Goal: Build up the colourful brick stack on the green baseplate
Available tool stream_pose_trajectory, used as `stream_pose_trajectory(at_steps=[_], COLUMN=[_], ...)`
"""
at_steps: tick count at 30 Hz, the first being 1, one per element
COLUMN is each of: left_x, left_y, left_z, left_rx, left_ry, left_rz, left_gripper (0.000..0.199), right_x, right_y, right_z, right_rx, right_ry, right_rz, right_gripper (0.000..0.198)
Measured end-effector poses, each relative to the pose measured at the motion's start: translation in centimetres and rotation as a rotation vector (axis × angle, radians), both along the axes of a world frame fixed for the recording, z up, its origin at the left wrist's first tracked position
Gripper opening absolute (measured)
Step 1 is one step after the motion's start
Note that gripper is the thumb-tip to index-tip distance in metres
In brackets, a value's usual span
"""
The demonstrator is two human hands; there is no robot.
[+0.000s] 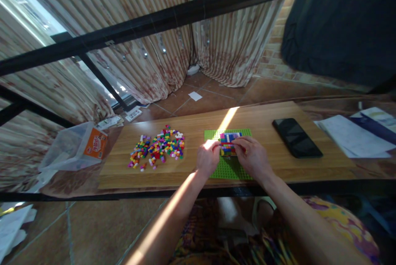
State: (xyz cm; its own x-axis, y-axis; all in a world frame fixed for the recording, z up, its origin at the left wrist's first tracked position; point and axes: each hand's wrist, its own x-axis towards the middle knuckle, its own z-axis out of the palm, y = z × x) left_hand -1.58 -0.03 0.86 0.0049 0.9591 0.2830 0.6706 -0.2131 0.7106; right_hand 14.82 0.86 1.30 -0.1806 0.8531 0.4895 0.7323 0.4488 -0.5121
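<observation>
A green studded baseplate (229, 170) lies on the wooden board in front of me. Near its far side sits a block of toy building bricks (231, 136) in rows of blue, white, pink, yellow and other colours. A narrow red brick strip (227, 144) crosses the block between my hands. My left hand (208, 157) is closed at the strip's left end, thumb and fingers pinched together. From the right, my right hand (253, 157) pinches the other end, its fingers curled over the block's edge. My fingers partly cover the bricks beneath.
Many loose small bricks (161, 147) are spread over the left of the wooden board (188, 174). A black phone (297, 138) lies at the right, with papers (352, 137) beyond it. At the far left stands a clear plastic box (69, 149). A dark metal bar (173, 20) crosses above.
</observation>
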Motion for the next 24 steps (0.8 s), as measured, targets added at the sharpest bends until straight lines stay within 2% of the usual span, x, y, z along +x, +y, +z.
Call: stream_pose_trajectory(at_steps=[7,24], left_x=[0.0,-0.6], left_y=[0.0,1.2], left_z=[-0.5,-1.8], left_rx=[-0.051,-0.226], left_ry=[-0.219,-0.458], left_rz=[0.002,0.013], left_gripper=[0.017,0.014], right_x=[0.1,0.0], right_y=[0.0,0.1], right_z=[-0.1,0.0], right_rx=[-0.001,0.016], right_ry=[0.004,0.009], right_rz=[0.009,0.019], right_gripper=[0.020,0.019])
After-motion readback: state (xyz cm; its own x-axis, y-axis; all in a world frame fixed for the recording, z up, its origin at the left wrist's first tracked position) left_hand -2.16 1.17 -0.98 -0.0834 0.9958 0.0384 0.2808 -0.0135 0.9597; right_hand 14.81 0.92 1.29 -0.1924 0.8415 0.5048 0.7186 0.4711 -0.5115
